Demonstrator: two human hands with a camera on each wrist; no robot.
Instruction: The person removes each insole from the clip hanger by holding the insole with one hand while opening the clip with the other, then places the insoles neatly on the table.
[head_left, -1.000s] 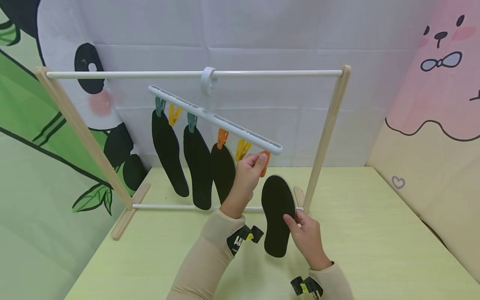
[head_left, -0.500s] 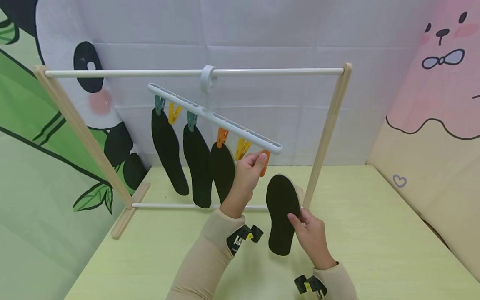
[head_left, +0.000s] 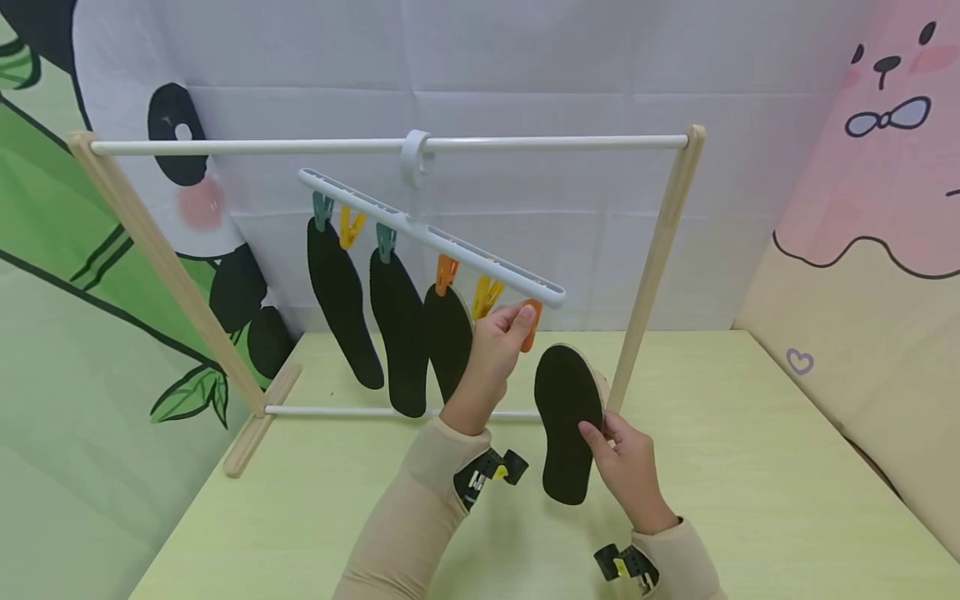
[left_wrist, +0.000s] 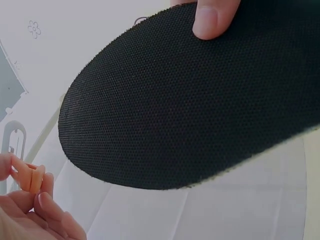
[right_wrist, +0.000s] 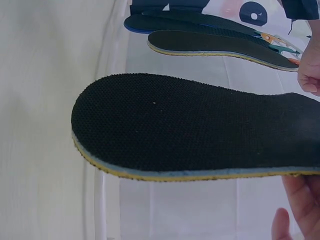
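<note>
My left hand (head_left: 487,358) pinches the orange clothespin (head_left: 532,325) at the low right end of a tilted white clip hanger (head_left: 431,237). In the left wrist view, fingertips hold that clothespin (left_wrist: 30,175). A black insole (head_left: 570,425) is gripped at its side edge by my right hand (head_left: 626,467), thumb in front. It stands upright below and right of the clothespin, apart from it. Its edge shows blue and yellow layers in the right wrist view. Several black insoles, such as the leftmost one (head_left: 343,304), hang from teal and orange clothespins; my left forearm partly hides the nearest.
The hanger's hook (head_left: 416,161) goes over the top white rod (head_left: 262,149) of a rack with wooden side posts (head_left: 651,275). Yellow clothespins (head_left: 486,297) on the hanger hold nothing. A lower rod (head_left: 330,412) crosses behind my left arm, above the pale table (head_left: 750,467).
My right hand has moved the insole a little to the right and slightly up, away from the clothespin. My left hand keeps its place; the hanging insoles have shifted slightly right.
</note>
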